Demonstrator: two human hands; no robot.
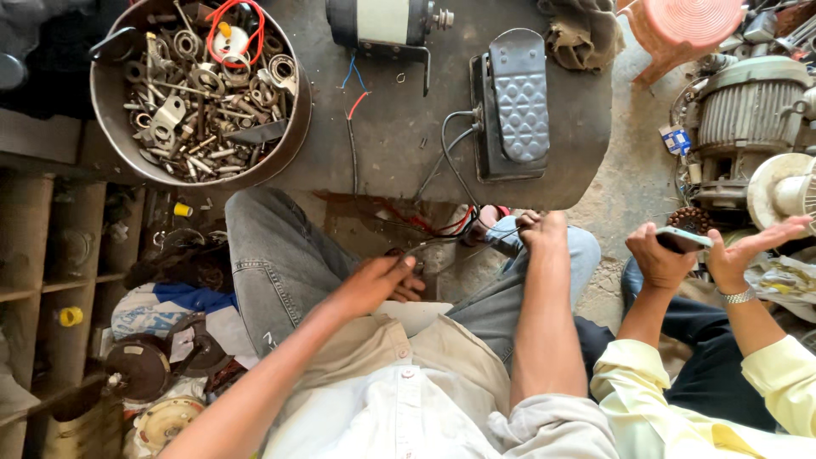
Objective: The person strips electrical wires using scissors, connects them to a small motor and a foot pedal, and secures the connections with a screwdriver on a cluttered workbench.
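L hand [378,280] pinching dark cable [450,240] just below table edge [586,161]; R hand [541,229] gripping same cable further along, hands apart. Foot pedal [518,106] & bowl of bolts [200,93] on table above.

At upper left, a dull metal bowl [110,119] is holding greasy steel nuts and bolts [200,127]. The dark bench [399,144] is looking matt and rough, and the foot pedal [518,102] is showing ribbed black rubber. Faded denim jeans [272,263] are creasing below.
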